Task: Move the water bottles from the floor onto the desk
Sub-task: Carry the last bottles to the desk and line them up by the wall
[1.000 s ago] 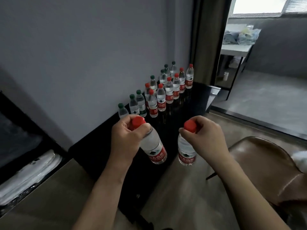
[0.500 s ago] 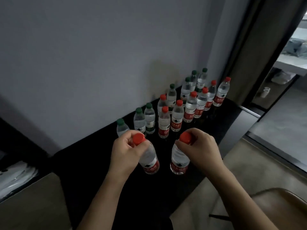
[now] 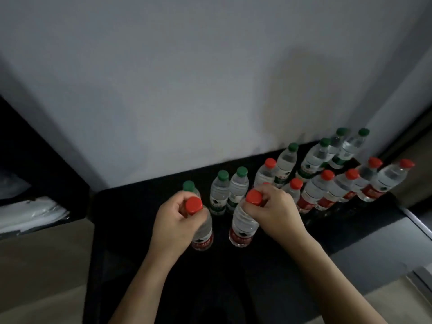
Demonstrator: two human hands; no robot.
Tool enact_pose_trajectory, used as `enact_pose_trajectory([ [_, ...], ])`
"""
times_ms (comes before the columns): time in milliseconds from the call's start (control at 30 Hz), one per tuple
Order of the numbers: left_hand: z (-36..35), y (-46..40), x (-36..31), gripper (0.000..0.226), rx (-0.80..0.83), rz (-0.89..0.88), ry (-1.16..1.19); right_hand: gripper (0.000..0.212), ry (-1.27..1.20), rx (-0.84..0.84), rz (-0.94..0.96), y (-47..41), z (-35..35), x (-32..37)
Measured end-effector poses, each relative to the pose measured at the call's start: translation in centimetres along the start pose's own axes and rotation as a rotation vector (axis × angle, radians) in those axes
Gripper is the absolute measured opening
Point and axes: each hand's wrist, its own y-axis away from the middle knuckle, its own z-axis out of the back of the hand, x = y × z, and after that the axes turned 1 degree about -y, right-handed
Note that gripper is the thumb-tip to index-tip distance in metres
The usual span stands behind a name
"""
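**Setting two bottles down on the desk**

Placing is the step in hand. Two red-capped bottles hang over the near part of the black desk, one per hand. The left bottle is held at the neck by the left hand, fingers curled just under the cap. The right bottle is held the same way by the right hand. Whether either base touches the desk cannot be told from this view.

Procedure, as a judgement:

1. Lower both bottles straight down until each base sits flat.
2. Keep each bottle upright; a neck hold lets the body swing, so lower slowly.
3. Keep the two bottles apart from each other and from the standing rows.
4. Release only after each base is seated, then lift the fingers straight up past the cap.

Caution: the green-capped bottles stand just behind the hands, and the red-capped row lies to the right. A knock here may topple several.
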Motion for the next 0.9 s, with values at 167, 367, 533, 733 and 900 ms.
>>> enact_pose_trajectory([
  [167, -1.0, 0.3, 0.0, 0.025, -0.145, 0.128, -0.056, 0.014, 0.006, 0.260, 0.090, -4.2, -0.7, -1.6],
  [367, -3.5, 0.6, 0.1, 0.025, -0.314, 0.179, -0.181, 0.018, 0.106, 0.483, 0.252, -9.1, -2.3, -3.6],
  [533, -5.6, 0.5, 1.9, 0.017, -0.354, 0.229, -0.222, 0.025, 0.288, 0.551, 0.383, -10.3, -4.0, -5.6],
  [733, -7.1, 0.3, 5.6, 0.015, -0.339, 0.200, -0.236, 0.027, 0.443, 0.564, 0.497, -10.5, -5.9, -7.6],
  [900, -8.2, 0.6, 9.1, 0.017, -0.369, 0.122, -0.207, 0.022, 0.388, 0.632, 0.540, -11.6, -6.5, -7.1],
])
